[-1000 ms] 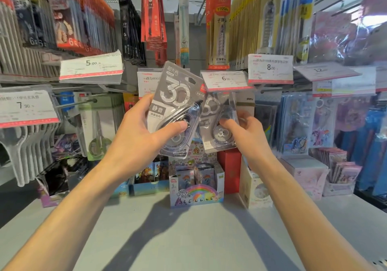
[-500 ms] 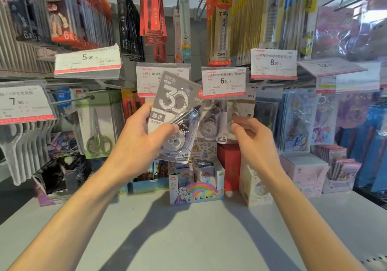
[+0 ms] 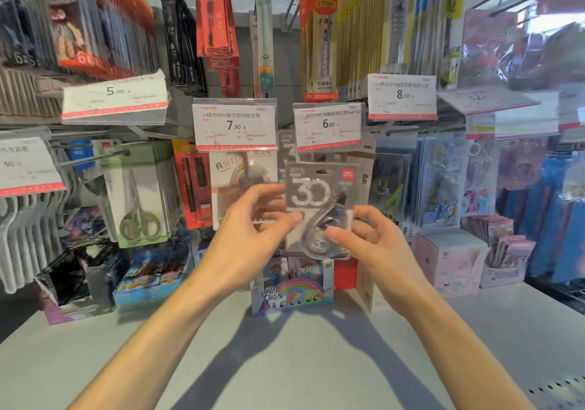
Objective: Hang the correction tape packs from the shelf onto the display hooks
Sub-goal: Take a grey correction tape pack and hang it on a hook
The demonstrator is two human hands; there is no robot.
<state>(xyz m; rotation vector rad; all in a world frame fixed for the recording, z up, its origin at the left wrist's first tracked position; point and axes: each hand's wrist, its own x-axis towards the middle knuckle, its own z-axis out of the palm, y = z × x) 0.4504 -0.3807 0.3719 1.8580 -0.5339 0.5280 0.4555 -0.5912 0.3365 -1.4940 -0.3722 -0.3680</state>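
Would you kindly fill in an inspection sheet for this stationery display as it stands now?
Surface: grey shelf, shadowed by both arms.
Job's things: grey correction tape pack marked 30, held upright under the 6.00 price tag.
Clutter: rainbow pony box, pink box.
Grips: left hand and right hand pinch the pack's sides.
Cables: nothing seen.
Surroundings: hanging scissors pack, 7.90 price tag.

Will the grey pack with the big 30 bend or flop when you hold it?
Probably not much. The pack stands flat and upright between the left hand and right hand, so its card looks fairly stiff. Fingertips alone carry it, so it seems light. Its shiny plastic front may be a bit slippery.
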